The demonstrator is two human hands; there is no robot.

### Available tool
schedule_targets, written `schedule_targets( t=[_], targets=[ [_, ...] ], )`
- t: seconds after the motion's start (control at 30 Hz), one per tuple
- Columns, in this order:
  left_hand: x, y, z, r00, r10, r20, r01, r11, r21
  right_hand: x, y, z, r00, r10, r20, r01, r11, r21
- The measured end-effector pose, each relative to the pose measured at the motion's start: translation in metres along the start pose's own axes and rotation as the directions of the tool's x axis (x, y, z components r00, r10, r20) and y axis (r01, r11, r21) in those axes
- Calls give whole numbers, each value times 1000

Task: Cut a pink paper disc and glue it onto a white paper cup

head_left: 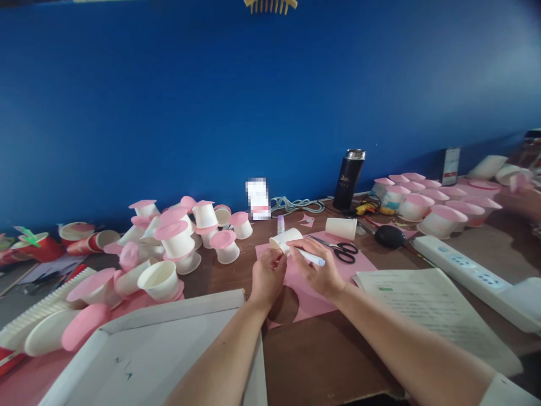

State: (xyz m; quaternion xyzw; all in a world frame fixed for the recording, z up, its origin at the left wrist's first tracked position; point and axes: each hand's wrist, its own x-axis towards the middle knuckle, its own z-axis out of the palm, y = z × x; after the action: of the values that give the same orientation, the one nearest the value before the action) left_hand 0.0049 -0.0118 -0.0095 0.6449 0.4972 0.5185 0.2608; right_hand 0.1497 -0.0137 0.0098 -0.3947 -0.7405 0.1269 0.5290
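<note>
Brown table (321, 361), bottle (349, 181), scissors (337, 246) near held cup (288, 237)

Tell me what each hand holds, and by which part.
The left hand holds a cup by its near side; the right hand grips a pen toward its cup-side end.

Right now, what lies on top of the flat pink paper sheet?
Black-handled scissors lie mostly on the sheet; a white paper cup lies at its far edge. The left hand, holding a second cup, and right hand, holding a white pen, hide what's beneath.
</note>
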Motion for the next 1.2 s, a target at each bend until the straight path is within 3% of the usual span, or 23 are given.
schedule_targets(
  t=[0.1, 0.27, 0.43, 0.6, 0.77, 0.97, 1.13, 1.2],
  targets=[
    [0, -1, 0, 1000, -6, -16, 6, 1000, -18, 1, 0, -1, 1000, -1, -19, 1, 1000, -12],
    [1, -1, -1, 997, -74, 1, 74, 997, -17, -1, -1, 1, 998, -38, 53, 37, 999, 27],
    [5, -2, -2, 985, -169, -24, 169, 986, 0, 0, 4, 1, 999, 15, -47, -18, 998, -63],
    [6, -8, -1, 985, -173, 27, 174, 981, -90, -1, 3, 2, 998, -43, 55, 45, 999, -28],
    [4, -8, -1, 983, -183, 26, 184, 982, -53, -1, 3, 1, 1000, -2, -24, 1, 997, -80],
    [4, -10, 0, 988, -148, 44, 151, 984, -91, 0, 1, 1, 998, -47, 52, 49, 998, -31],
    [5, -11, 0, 987, -159, 15, 160, 985, -67, 0, 2, 1, 1000, -23, -17, 21, 996, -85],
    [5, -11, -1, 987, -162, 15, 163, 984, -68, -1, 2, 1, 999, -38, 4, 38, 998, -55]
  ],
)
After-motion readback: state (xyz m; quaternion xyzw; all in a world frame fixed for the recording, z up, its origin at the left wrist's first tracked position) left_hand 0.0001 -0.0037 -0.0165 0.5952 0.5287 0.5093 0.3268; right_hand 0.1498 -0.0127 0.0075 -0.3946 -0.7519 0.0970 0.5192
